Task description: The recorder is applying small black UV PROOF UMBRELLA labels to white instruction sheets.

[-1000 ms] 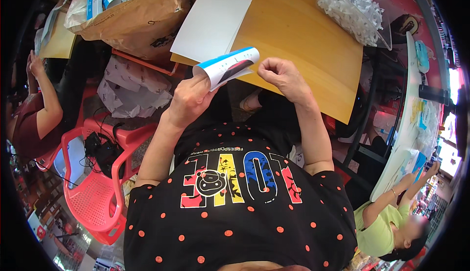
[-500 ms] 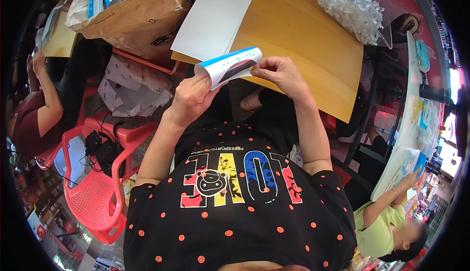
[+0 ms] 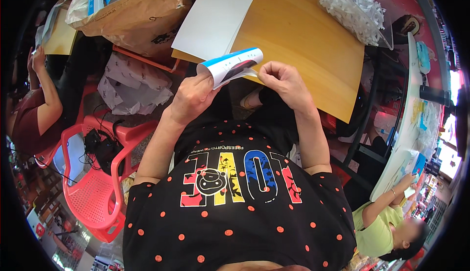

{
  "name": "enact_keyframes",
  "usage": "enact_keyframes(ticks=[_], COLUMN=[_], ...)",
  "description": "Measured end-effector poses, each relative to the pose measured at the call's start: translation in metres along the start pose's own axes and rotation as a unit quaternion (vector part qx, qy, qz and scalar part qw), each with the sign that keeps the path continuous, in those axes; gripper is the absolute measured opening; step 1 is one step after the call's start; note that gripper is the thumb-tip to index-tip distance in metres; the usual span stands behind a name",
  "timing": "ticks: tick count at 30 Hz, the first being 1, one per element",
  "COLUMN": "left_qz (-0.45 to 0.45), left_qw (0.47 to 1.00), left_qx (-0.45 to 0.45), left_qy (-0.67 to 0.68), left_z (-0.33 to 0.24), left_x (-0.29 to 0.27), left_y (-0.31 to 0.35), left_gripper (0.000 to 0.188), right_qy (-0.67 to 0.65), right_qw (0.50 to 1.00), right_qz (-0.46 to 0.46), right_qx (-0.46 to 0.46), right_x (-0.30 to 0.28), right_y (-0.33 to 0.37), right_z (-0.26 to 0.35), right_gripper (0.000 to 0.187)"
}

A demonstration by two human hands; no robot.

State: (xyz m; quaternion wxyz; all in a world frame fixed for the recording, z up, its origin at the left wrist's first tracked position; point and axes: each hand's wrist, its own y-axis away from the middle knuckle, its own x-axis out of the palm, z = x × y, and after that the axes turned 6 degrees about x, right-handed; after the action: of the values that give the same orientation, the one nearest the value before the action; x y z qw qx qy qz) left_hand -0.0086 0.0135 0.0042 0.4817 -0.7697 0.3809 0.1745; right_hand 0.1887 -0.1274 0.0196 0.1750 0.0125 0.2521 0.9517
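Observation:
A curled printed sheet (image 3: 232, 65), white with a blue edge and a dark picture, is held above the near edge of the table. My left hand (image 3: 193, 97) is closed round its left end, with the fingers partly inside the curl. At the sheet's right end, my right hand (image 3: 284, 82) is closed in a pinch. A thin white strip (image 3: 248, 73) runs from the sheet's lower edge toward those fingertips, which hide its end. Just beyond the sheet, a stack of white sheets (image 3: 213, 21) lies on the wooden table (image 3: 293, 36).
A brown paper bag (image 3: 142, 21) of rolled blue-and-white sheets stands at the far left. A clear container (image 3: 352, 9) of white paper strips sits far right. A red chair (image 3: 93, 197) stands left. People sit at both sides, one in a yellow-green top (image 3: 377, 229).
My right hand has shifted slightly right and away from the sheet's end, and the strip now shows between them. My left hand and the sheet have hardly moved.

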Motion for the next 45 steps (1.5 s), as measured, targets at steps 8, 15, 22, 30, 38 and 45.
enact_keyframes(ticks=[8,15,22,30,38,45], left_qz=[0.003,-0.069,-0.025,-0.135,-0.236,-0.26], left_qw=[0.993,0.986,0.974,0.813,0.713,0.688], left_qx=[-0.105,-0.106,-0.16,-0.322,-0.378,-0.392], left_qy=[0.057,0.113,0.161,0.465,0.541,0.553], left_z=[-0.003,0.0,-0.006,-0.015,-0.007,0.003], left_x=[0.004,0.019,0.022,0.009,-0.003,0.0], left_y=[-0.002,0.003,0.0,-0.003,-0.018,-0.019], left_gripper=[0.024,0.026,0.024,0.02,0.021,0.022], right_qy=[0.063,0.246,0.236,0.252,0.452,0.115], right_qw=[0.963,0.846,0.683,0.577,0.55,0.9], right_qz=[-0.113,-0.182,0.028,-0.483,-0.542,-0.2], right_qx=[-0.237,-0.436,-0.691,-0.608,-0.447,-0.37], right_x=[0.011,0.031,0.054,-0.075,-0.159,0.012], right_y=[0.02,0.012,0.051,0.015,-0.07,-0.011], right_z=[0.017,0.011,0.064,0.138,0.131,0.049], right_gripper=[0.015,0.021,0.028,0.007,0.027,0.015])
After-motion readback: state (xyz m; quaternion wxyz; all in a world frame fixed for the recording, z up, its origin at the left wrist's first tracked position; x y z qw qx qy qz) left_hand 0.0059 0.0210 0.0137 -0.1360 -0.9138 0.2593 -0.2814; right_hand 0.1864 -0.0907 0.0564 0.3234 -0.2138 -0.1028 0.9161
